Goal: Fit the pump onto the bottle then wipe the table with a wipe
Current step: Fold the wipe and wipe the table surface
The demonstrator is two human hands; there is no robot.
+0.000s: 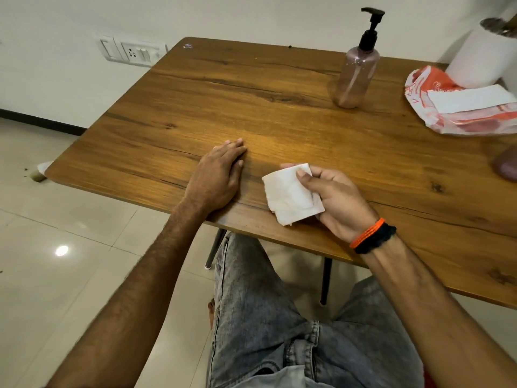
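right hand (333,200) pinches folded wipe (291,194) at table (195,107) near edge | left hand (221,175) flat, fingers extended | pump (370,26) seated on bottle (356,77) upper right | bare wood centre-left

The wooden table (279,113) has a brown grain surface. A clear bottle (355,77) with a black pump (372,26) fitted stands upright at the far side. An orange-and-white wipe packet (458,107) lies near the right edge. The left hand (218,177) rests flat near the front edge.
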